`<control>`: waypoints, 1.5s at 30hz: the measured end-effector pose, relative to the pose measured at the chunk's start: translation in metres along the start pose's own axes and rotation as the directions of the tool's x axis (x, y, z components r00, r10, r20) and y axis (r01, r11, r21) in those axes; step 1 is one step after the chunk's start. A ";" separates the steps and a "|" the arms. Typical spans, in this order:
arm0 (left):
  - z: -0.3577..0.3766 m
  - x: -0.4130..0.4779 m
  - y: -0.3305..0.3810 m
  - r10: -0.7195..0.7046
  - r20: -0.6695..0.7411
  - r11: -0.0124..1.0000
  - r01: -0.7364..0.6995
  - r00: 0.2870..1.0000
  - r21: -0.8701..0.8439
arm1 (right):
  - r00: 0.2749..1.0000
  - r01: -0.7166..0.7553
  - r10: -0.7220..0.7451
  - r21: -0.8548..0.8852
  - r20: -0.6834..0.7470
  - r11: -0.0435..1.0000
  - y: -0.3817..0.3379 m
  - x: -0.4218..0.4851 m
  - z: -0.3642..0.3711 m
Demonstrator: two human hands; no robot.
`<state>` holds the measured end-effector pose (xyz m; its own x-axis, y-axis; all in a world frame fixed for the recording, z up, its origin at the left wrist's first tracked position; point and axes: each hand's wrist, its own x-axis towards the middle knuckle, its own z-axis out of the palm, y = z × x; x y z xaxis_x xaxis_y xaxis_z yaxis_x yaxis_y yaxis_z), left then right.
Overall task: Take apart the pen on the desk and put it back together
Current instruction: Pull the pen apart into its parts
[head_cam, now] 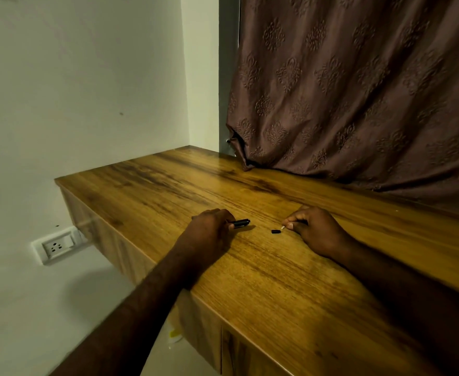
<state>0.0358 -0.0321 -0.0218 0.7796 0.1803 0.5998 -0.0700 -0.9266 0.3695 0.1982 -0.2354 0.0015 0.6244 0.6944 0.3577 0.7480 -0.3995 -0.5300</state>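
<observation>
My left hand [209, 229] rests on the wooden desk [263, 280] with its fingers closed around a black pen barrel [241, 223]; the barrel's end sticks out to the right, low over the wood. My right hand [315, 226] lies on the desk to the right and pinches a thin pale piece [283, 227], apparently the refill's tip; most of that piece is hidden inside the fingers. Between the two hands a small black pen part [276, 231] lies loose on the desk, just left of the pale tip.
A brown patterned curtain [358, 90] hangs down onto the desk's far right side. A white wall meets the desk on the left, with a wall socket [57, 246] below the desk edge. The desk's front edge runs diagonally under my forearms.
</observation>
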 end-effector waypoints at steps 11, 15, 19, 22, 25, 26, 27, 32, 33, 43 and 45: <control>-0.005 0.000 0.009 -0.029 0.003 0.999 0.029 1.000 0.044 | 0.916 0.190 -0.210 -0.093 -0.341 0.977 -0.020 -0.012 -0.006; -0.010 -0.002 0.016 0.040 0.015 0.997 -0.041 0.999 0.067 | 0.950 0.219 -0.197 0.066 -0.241 0.974 -0.053 -0.021 0.007; -0.014 -0.002 0.021 0.070 0.046 0.986 -0.076 0.996 0.145 | 0.988 0.150 -0.139 0.197 -0.070 0.969 -0.068 -0.021 0.024; -0.014 -0.003 0.022 0.073 0.048 0.985 -0.080 0.996 0.151 | 0.993 0.116 -0.108 0.249 -0.048 0.962 -0.068 -0.019 0.029; -0.012 -0.004 0.019 0.040 0.049 0.988 -0.047 0.998 0.150 | 0.998 0.054 -0.046 0.316 -0.034 0.947 -0.063 -0.018 0.031; -0.013 -0.006 0.018 0.024 0.053 0.991 -0.031 0.998 0.130 | 0.999 0.033 -0.027 0.320 -0.020 0.947 -0.062 -0.017 0.032; -0.015 -0.007 0.015 0.010 0.060 0.995 -0.016 0.998 0.100 | 1.000 0.020 -0.020 0.309 -0.003 0.951 -0.061 -0.016 0.033; -0.034 -0.018 -0.003 -0.143 0.101 0.989 0.140 0.985 0.041 | 0.998 0.057 -0.063 0.183 0.025 0.982 -0.075 0.000 0.039; -0.039 -0.020 -0.008 -0.175 0.092 0.983 0.170 0.980 0.065 | 0.998 0.057 -0.059 0.170 0.002 0.984 -0.080 0.009 0.039; -0.040 -0.010 -0.019 -0.268 0.101 0.925 0.227 0.958 0.306 | 0.954 0.124 -0.089 -0.103 0.287 0.987 -0.091 0.082 0.067; -0.038 -0.007 -0.020 -0.255 0.105 0.916 0.206 0.961 0.343 | 0.953 0.145 -0.102 -0.132 0.286 0.981 -0.090 0.085 0.073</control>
<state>0.0083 -0.0027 -0.0063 0.8324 0.3752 0.4079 0.3100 -0.9253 0.2184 0.1674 -0.0971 0.0231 0.4540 0.8737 0.1749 0.8536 -0.3702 -0.3664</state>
